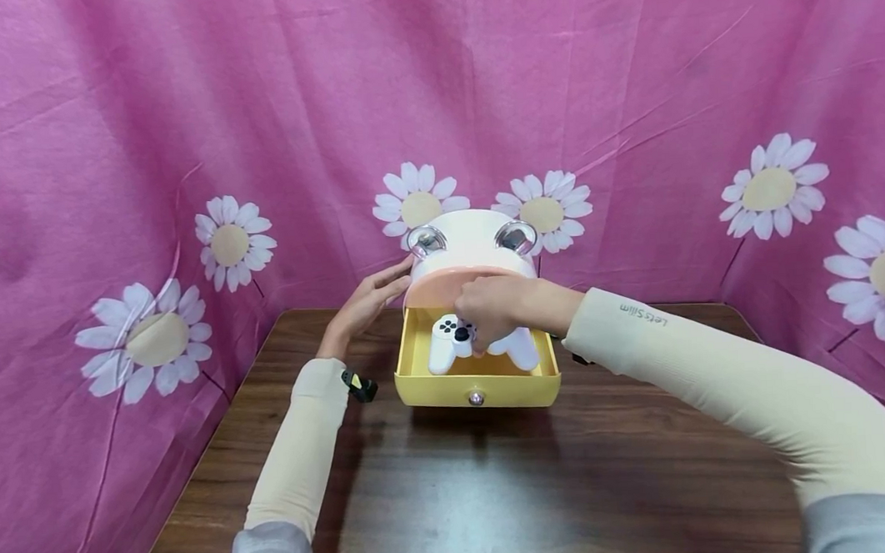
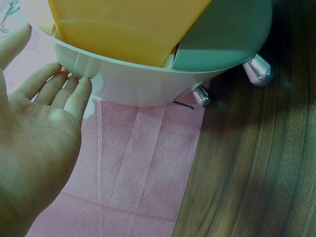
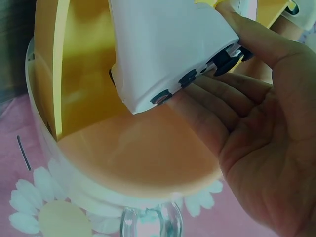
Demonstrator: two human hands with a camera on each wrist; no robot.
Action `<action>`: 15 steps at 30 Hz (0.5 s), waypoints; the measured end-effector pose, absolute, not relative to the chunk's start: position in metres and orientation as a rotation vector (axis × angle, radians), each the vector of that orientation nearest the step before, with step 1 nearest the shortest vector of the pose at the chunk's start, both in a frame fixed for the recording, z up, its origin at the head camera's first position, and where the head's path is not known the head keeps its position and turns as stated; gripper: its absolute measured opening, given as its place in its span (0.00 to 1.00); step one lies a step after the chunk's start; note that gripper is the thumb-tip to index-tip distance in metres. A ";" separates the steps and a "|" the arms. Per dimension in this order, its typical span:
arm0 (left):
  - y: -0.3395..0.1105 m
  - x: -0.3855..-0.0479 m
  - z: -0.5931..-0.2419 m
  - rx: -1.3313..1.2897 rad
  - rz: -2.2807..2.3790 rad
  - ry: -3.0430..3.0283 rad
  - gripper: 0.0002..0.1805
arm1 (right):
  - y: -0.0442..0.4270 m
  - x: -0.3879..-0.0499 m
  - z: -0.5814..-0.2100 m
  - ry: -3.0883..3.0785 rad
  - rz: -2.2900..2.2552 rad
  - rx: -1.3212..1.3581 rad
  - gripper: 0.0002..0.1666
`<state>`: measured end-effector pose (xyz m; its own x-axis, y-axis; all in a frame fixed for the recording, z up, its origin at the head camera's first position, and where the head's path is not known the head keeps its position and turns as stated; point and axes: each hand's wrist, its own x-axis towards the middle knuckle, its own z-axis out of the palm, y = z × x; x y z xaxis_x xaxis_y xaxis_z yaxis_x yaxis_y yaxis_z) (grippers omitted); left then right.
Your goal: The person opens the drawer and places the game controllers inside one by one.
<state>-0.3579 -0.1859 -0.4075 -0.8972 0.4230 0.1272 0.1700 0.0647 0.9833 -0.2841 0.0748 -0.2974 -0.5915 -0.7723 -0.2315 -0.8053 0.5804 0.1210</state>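
Observation:
A white game controller with black buttons sits within the pulled-out yellow drawer of a white storage box. My right hand reaches over the drawer and grips the controller at its middle, hiding part of it. In the right wrist view, the thumb and fingers lie on opposite sides of the controller. Against the left side of the box rests my left hand. Its fingers are loosely extended, with the fingertips at the white wall in the left wrist view.
The box stands on a dark wooden table, towards its far edge. Two shiny round eyes stick up from its top, and short silvery feet support it. A pink curtain with daisies hangs close behind.

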 end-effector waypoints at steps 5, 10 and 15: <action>-0.186 -0.358 -0.407 0.602 1.937 2.128 0.31 | 0.072 -0.288 -0.307 2.655 0.317 -1.288 0.19; -0.186 -0.358 -0.407 0.603 1.936 2.127 0.32 | 0.071 -0.290 -0.314 2.664 0.351 -1.260 0.20; -0.185 -0.357 -0.406 0.596 1.931 2.133 0.32 | 0.071 -0.292 -0.320 2.662 0.371 -1.254 0.20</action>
<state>-0.3575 -0.1853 -0.4065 -0.8980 0.4240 0.1174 0.1588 0.0634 0.9853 -0.2917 0.0709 -0.3198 -0.6301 -0.7311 -0.2618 -0.7748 0.6144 0.1492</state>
